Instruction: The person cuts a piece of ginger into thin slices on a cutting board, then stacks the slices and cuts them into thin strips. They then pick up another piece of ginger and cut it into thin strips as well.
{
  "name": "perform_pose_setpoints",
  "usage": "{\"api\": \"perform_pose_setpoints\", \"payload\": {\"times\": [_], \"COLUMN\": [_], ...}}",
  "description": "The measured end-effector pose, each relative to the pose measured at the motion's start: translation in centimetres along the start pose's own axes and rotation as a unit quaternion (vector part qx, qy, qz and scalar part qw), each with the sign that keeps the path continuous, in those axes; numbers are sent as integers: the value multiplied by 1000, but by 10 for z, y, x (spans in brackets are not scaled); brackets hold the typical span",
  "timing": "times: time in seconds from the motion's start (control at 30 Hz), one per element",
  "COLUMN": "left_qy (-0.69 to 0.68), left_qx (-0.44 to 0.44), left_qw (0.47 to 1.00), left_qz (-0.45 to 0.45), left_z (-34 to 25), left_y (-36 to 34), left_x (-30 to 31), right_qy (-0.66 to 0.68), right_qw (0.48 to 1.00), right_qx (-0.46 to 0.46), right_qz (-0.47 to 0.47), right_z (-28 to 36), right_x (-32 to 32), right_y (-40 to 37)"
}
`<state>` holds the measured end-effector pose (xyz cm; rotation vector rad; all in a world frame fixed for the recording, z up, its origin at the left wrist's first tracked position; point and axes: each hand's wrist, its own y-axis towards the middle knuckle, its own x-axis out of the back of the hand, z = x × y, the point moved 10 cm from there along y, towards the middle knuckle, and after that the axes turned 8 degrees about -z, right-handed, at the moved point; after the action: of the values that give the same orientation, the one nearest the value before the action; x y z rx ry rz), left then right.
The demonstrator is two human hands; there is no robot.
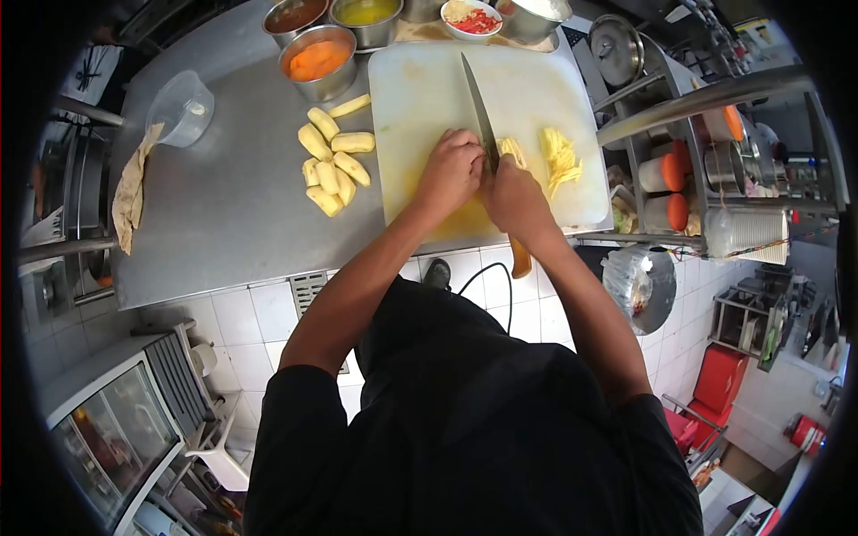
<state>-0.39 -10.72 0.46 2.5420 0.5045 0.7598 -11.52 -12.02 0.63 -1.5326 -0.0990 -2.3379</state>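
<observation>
A white cutting board (420, 98) lies on the steel counter. My right hand (517, 198) grips the brown handle of a large knife (478, 103), whose blade points away from me across the board. My left hand (451, 170) presses down on a pale yellow piece of vegetable (511, 150) right beside the blade. A small heap of cut yellow strips (560, 159) lies on the board to the right of the knife. Several peeled yellow pieces (332, 161) sit on the counter just left of the board.
Metal bowls of orange (318, 61), brown (294, 16) and yellow (365, 12) sauces and a white bowl of red bits (471, 18) line the far edge. A clear plastic jug (181, 109) and cloth (132, 189) lie left. A rack of containers (706, 170) stands right.
</observation>
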Motion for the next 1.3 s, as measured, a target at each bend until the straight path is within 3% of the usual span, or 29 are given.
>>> {"api": "perform_pose_setpoints", "payload": {"times": [0.1, 0.3, 0.7, 0.8, 0.9, 1.2, 1.3], "left_qy": [2, 4, -6, 16, -23, -11, -8], "left_qx": [-1, -7, 8, 0, 19, 17, 18], "left_qw": [1000, 1000, 1000, 1000, 999, 1000, 1000], "left_qz": [3, -12, -14, -1, -38, -20, 1], "left_z": [-1, -3, -2, 1, 2, 1, 2], "left_y": [0, -1, 0, -1, 0, 1, 0], "left_x": [1, 3, 2, -1, 8, 7, 2], "right_qy": [86, 77, 51, 110, 109, 101, 40], "right_qw": [989, 989, 999, 987, 986, 987, 999], "right_qx": [-85, -84, -4, -79, -80, -88, -16], "right_qz": [85, 95, -6, 87, 94, 92, 32], "right_z": [14, 11, -3, 9, 14, 14, 3], "right_x": [23, 23, -1, 19, 30, 19, 6], "right_y": [-2, -19, 3, 2, -9, -19, -10]}}
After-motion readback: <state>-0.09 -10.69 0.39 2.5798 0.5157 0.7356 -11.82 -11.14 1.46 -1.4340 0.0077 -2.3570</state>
